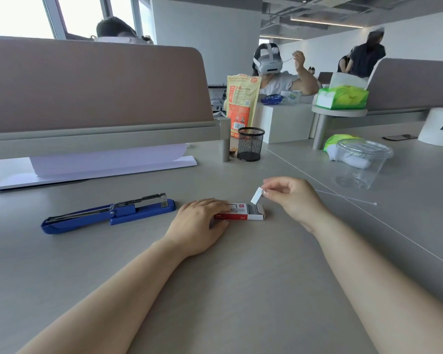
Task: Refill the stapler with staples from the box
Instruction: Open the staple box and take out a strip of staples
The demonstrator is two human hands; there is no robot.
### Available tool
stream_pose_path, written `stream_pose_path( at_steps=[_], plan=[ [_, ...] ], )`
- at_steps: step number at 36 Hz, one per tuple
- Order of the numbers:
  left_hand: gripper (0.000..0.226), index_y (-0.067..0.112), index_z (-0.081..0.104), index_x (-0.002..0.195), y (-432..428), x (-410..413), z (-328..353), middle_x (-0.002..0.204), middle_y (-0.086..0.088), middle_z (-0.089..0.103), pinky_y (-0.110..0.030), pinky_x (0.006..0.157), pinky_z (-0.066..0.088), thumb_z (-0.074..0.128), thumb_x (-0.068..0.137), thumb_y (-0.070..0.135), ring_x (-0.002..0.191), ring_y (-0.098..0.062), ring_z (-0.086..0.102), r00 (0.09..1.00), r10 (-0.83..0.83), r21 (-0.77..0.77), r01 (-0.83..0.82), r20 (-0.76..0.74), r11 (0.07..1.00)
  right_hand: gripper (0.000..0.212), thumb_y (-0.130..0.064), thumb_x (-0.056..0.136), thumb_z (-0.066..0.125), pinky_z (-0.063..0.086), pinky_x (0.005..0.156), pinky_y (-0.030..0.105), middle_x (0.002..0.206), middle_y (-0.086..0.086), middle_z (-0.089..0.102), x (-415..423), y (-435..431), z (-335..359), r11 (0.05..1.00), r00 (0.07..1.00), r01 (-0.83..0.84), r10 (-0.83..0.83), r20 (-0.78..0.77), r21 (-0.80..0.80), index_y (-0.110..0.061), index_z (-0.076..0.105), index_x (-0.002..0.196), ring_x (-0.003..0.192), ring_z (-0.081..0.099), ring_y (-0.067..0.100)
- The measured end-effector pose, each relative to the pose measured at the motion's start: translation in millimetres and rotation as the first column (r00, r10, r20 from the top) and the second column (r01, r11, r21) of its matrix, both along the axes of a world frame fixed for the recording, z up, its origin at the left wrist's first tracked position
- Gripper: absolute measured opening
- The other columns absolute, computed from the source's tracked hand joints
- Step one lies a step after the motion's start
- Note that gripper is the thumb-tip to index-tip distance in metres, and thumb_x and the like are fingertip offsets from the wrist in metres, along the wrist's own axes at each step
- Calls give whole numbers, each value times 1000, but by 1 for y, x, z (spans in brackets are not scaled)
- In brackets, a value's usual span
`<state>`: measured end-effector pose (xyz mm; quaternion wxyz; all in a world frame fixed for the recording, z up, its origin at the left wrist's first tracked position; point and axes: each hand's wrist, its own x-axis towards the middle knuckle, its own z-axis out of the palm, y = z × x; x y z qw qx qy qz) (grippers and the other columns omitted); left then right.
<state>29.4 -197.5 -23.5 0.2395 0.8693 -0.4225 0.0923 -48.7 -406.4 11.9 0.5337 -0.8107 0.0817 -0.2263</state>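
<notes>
A long blue stapler lies on the grey desk, left of centre, its metal magazine showing on top. A small red and white staple box lies flat in the middle of the desk. My left hand presses on the box's left end and holds it down. My right hand pinches the white end flap of the box between thumb and forefinger and holds it lifted above the open right end. What lies inside the box is hidden.
A black mesh pen cup and a yellow snack bag stand behind. A clear plastic cup sits at right, a white thin rod near it. A paper stack lies under the desk divider. Other people sit beyond.
</notes>
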Motion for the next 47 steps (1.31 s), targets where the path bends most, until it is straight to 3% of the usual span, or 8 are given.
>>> stream_pose_path(
  at_steps=[5,10,15,19,27,32,36,47],
  plan=[
    [38,32,53,124,0,0,0,133,11,55,-39,108,35,54,86,36,127,-12,46,1000,-6,8,6,-2,1000,15,-9,83,63,46,97,34,109,-2,68,-3,-11,0,997,996,-21,28,-89,78,-22,66,76,97,64,18],
    [38,32,53,124,1,-1,1,133,11,55,-40,108,35,54,85,36,127,-13,46,1000,-12,2,12,-5,1000,19,-10,91,48,47,86,31,105,14,69,-7,-6,6,994,981,-98,106,-160,56,-21,54,76,88,65,21],
    [38,32,52,125,0,-1,2,134,12,54,-39,108,34,53,86,36,128,-12,44,1000,-9,11,9,-9,1000,9,-24,92,42,34,63,31,86,4,56,-7,-1,3,960,973,-71,7,-231,-270,-19,49,89,75,47,17],
    [38,32,53,124,0,-1,2,134,11,54,-38,107,35,53,86,36,127,-12,45,1000,-11,10,11,-6,1000,9,-24,92,40,34,65,34,91,10,58,-7,2,3,940,973,-83,6,-229,-330,-19,47,90,77,47,22],
    [38,32,52,124,0,-2,2,134,12,54,-37,106,36,53,87,36,125,-12,47,1000,-11,15,11,-3,1000,15,-23,90,41,48,86,46,97,10,68,-8,4,3,948,971,-101,28,-238,-301,-28,45,77,95,64,25],
    [38,32,52,125,0,-2,3,135,11,53,-35,106,36,53,87,35,125,-12,46,1000,-11,26,11,-6,1000,13,-23,90,42,40,66,35,89,9,65,-6,5,2,939,976,-76,1,-218,-335,-25,46,78,84,58,33],
    [38,31,52,125,0,-2,3,135,11,53,-36,106,37,53,87,34,125,-13,47,1000,-13,20,13,-3,1000,10,-26,89,42,47,72,43,91,14,66,-5,5,1,939,976,-63,-12,-216,-337,-26,46,80,89,61,36],
    [36,29,54,125,0,-3,4,135,9,53,-30,105,36,54,89,28,124,-13,47,999,-28,1,28,-25,1000,9,-22,91,43,35,59,33,81,-2,67,-6,8,2,957,976,-62,-1,-219,-284,-20,49,85,69,48,19]
  ],
)
